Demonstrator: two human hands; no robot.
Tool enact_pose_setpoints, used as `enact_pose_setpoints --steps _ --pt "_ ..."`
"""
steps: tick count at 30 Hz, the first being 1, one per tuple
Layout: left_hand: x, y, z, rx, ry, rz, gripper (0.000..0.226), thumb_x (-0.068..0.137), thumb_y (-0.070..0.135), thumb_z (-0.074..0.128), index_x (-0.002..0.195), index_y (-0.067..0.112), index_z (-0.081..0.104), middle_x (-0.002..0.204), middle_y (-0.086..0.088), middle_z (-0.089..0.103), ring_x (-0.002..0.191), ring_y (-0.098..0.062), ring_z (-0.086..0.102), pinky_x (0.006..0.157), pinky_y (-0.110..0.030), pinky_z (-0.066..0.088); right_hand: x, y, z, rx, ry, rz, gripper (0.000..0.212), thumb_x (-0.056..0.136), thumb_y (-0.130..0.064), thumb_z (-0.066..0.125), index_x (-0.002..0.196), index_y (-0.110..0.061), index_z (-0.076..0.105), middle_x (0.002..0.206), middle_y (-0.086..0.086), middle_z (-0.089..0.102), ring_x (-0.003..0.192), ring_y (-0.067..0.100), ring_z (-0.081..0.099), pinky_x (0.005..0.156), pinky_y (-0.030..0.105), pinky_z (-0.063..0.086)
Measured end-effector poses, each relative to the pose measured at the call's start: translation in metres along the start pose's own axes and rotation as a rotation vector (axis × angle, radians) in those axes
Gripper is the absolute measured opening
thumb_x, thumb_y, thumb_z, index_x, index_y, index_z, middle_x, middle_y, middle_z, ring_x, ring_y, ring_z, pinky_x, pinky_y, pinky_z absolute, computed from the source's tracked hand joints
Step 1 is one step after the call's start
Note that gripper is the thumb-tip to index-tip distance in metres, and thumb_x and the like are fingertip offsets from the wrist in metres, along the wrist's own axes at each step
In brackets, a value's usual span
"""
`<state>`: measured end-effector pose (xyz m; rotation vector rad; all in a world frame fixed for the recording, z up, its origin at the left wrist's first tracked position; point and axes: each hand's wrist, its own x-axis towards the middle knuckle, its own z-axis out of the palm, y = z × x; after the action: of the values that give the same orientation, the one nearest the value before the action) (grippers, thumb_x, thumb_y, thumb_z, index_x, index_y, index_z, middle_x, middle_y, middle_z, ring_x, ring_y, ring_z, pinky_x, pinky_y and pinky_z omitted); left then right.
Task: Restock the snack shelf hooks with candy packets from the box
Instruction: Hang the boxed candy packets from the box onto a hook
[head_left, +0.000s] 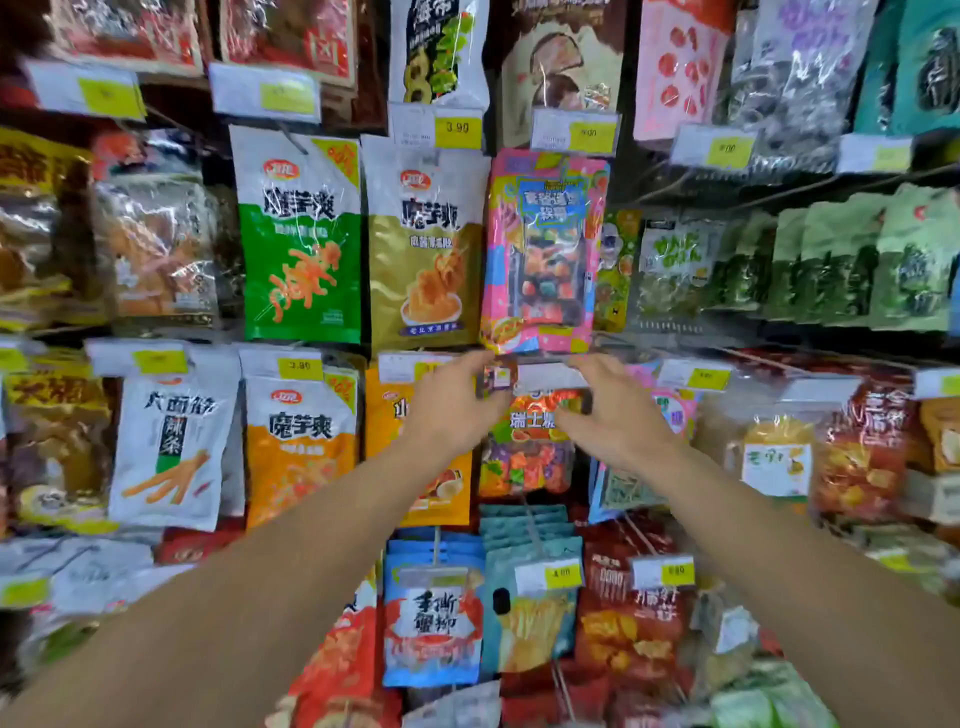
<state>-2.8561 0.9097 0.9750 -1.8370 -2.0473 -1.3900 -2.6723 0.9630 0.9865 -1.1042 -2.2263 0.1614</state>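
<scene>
A colourful candy packet (527, 452) with fruit-shaped sweets hangs in the middle of the shelf wall. My left hand (451, 402) pinches its top left corner and my right hand (610, 405) grips its top right corner, right at the hook's white price tag (550, 375). The hook itself is hidden behind the tag and my fingers. Just above hangs a pink candy packet (543, 249) on its own hook. The box is not in view.
Hooks crowded with snack packets fill the whole wall: a green packet (301, 239) and a gold packet (423, 244) at upper left, green seaweed bags (831, 260) at right, blue packets (434, 613) below. Yellow price tags stick out at each hook end.
</scene>
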Motion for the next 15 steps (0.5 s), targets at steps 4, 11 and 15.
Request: enact_pose_setpoints --steps 4,11,15 --pt "-0.054 -0.022 0.013 0.051 -0.078 -0.026 0.053 0.086 0.036 0.065 0.136 0.020 0.054 0.130 -0.003 0.063 0.113 -0.023 0.062 0.094 -0.030 0.046 -0.045 -0.004 0.042 -0.043 -0.068 -0.011 0.068 0.085 -0.026 0.067 0.145 -0.011 0.041 0.146 0.013 0.041 0.134 0.031 0.040 0.110 0.034 0.032" --pt "-0.158 -0.064 0.045 0.023 -0.262 -0.240 0.052 0.086 0.035 0.065 0.134 0.019 0.056 0.134 -0.003 0.061 0.119 -0.023 0.059 0.098 -0.033 0.045 -0.130 0.009 0.124 0.000 -0.308 0.056 0.066 0.087 -0.034 0.066 0.145 -0.013 0.040 0.144 0.010 0.040 0.134 0.030 0.041 0.108 0.033 0.033" --pt "-0.224 -0.092 0.070 0.029 -0.352 -0.394 0.062 0.080 0.044 0.057 0.135 0.016 0.055 0.131 -0.006 0.063 0.113 -0.024 0.062 0.095 -0.032 0.047 -0.183 0.024 0.184 0.048 -0.477 0.113 0.065 0.086 -0.032 0.068 0.143 -0.014 0.043 0.141 0.011 0.044 0.131 0.030 0.044 0.104 0.034 0.037"
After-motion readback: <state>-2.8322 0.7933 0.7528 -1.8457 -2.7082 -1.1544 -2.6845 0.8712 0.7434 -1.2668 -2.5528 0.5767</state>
